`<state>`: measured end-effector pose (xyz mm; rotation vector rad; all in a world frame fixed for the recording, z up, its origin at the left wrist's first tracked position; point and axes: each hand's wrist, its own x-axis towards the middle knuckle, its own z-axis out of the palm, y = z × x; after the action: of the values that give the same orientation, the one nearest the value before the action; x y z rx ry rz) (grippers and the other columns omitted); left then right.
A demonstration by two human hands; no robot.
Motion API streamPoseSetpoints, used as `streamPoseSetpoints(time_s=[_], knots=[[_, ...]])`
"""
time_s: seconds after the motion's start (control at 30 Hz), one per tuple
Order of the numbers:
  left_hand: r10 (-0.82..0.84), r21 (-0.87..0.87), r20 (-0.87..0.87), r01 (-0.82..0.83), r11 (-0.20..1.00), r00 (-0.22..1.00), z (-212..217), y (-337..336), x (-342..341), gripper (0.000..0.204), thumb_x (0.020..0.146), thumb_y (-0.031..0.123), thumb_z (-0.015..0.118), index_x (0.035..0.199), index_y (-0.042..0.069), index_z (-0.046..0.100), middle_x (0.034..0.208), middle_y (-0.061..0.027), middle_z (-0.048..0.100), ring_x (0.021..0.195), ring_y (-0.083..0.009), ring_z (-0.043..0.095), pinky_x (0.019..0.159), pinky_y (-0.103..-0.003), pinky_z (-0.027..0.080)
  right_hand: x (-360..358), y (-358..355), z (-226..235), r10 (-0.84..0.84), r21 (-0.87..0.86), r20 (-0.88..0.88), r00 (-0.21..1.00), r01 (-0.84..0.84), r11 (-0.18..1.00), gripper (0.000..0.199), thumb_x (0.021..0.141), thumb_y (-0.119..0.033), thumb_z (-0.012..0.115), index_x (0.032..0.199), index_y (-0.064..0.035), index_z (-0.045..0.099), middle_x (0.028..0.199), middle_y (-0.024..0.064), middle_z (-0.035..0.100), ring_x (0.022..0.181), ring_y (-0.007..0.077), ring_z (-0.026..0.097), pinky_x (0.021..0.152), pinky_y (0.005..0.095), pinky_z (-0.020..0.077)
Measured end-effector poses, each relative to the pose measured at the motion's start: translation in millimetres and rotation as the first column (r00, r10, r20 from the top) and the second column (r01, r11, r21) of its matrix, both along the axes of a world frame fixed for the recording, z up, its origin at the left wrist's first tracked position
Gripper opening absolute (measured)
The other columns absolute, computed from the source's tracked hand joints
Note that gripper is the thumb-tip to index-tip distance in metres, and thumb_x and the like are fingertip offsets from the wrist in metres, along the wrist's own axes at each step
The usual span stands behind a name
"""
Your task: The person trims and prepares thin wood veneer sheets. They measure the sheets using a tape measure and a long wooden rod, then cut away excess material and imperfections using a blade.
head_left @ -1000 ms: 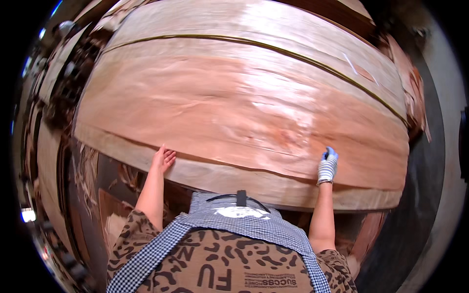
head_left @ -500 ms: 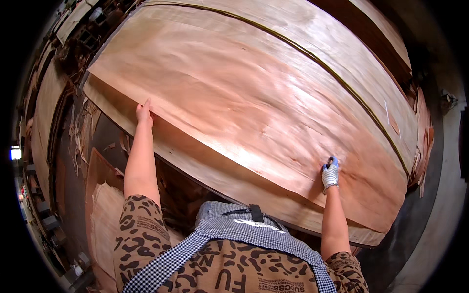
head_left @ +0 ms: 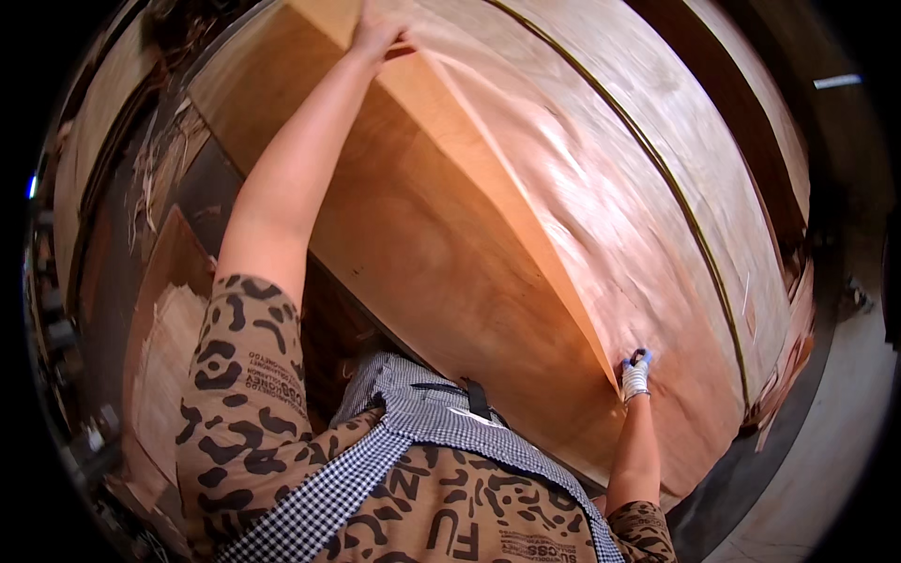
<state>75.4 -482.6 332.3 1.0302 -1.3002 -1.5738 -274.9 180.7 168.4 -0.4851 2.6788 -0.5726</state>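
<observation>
A large, thin, wrinkled wood veneer sheet [head_left: 610, 206] lies over a smoother panel [head_left: 413, 235]. My bare left hand [head_left: 380, 36] is closed on the near edge of the veneer sheet at the upper middle, holding it raised and folded back, so the panel's brown face shows underneath. My right hand [head_left: 635, 373], in a white and blue glove, rests on the sheet at the lower right, beside the end of the fold. Its fingers are curled round a small dark thing whose kind I cannot make out.
A dark narrow strip [head_left: 648, 141] runs along the far side of the veneer. More stacked sheets [head_left: 741, 66] stand at the far right. Ragged veneer scraps [head_left: 169, 169] hang at the left, and a pale broken sheet [head_left: 174, 347] leans at the lower left.
My left hand has moved up and away, lifting the veneer's near edge and folding it back, exposing more of the panel. My right hand has shifted slightly down.
</observation>
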Motion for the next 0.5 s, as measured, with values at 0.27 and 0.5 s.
streamPoseSetpoints(time_s=[0.27,0.5], knots=[[0.179,-0.456,0.039,-0.142,0.879,0.983,107.2,3.4,-68.9,0.087,0.063,-0.004,0.053,0.136,0.010,0.008,0.103,-0.0168,0.051,0.073,-0.0214,0.057,0.057,-0.031,0.051,-72.0,45.2,-57.6,-0.155,-0.176,0.296,0.943,0.213,0.961,0.051,0.066,0.013,0.052,0.106,-0.0151,0.034,0.087,0.0030,0.039,0.073,0.0135,0.040,0.057,0.0250,0.0414],[0.312,-0.637,0.109,-0.175,0.751,0.944,139.0,-5.9,-63.7,0.077,0.061,-0.002,0.057,0.128,0.005,0.021,0.104,-0.0171,0.048,0.081,-0.0224,0.054,0.063,-0.028,0.049,-21.0,-9.1,-6.4,-0.094,-0.055,0.334,0.938,0.119,0.991,0.052,0.068,0.012,0.051,0.109,-0.0148,0.032,0.091,0.0042,0.040,0.073,0.0142,0.043,0.057,0.0263,0.0438]])
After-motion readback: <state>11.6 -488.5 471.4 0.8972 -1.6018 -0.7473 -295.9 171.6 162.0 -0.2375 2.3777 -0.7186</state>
